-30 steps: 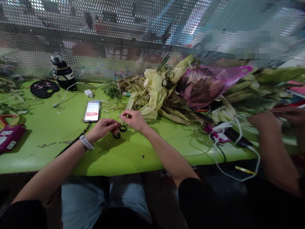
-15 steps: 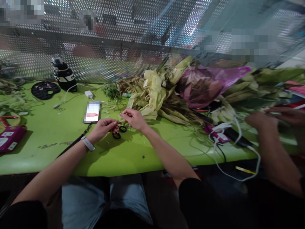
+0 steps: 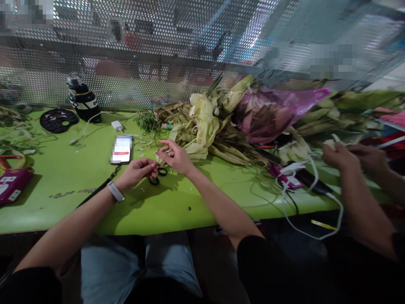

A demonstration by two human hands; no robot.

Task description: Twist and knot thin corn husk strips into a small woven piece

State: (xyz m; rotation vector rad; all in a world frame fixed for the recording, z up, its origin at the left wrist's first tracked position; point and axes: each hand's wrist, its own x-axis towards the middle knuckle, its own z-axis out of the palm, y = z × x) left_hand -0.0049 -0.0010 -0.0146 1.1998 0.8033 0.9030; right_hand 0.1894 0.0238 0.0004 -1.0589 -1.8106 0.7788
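Note:
My left hand [image 3: 138, 172], with a pale watch band [image 3: 116, 191] at its wrist, is closed in a pinch. What its fingertips hold is too small to make out. Just beside it, my right hand [image 3: 176, 157] is held with its fingers apart, close to a few pale scraps on the table. Two black rings, which look like scissor handles [image 3: 162, 171], lie under and between my hands. A phone [image 3: 121, 149] with a lit screen lies behind my left hand, its dark strap running toward my wrist.
Corn husks [image 3: 204, 120] and a pink plastic bag [image 3: 265, 114] are heaped behind my right hand. Green stems [image 3: 147, 121], a black bottle [image 3: 82, 99] and a purple box [image 3: 15, 185] share the green table [image 3: 76, 169]. At right, a co-worker's hands [image 3: 341, 156] are above cables [image 3: 313, 177].
My right hand's fingers have spread from a pinch and lifted slightly. My left hand stays nearly still. The co-worker's hands have shifted a little, now showing something pale.

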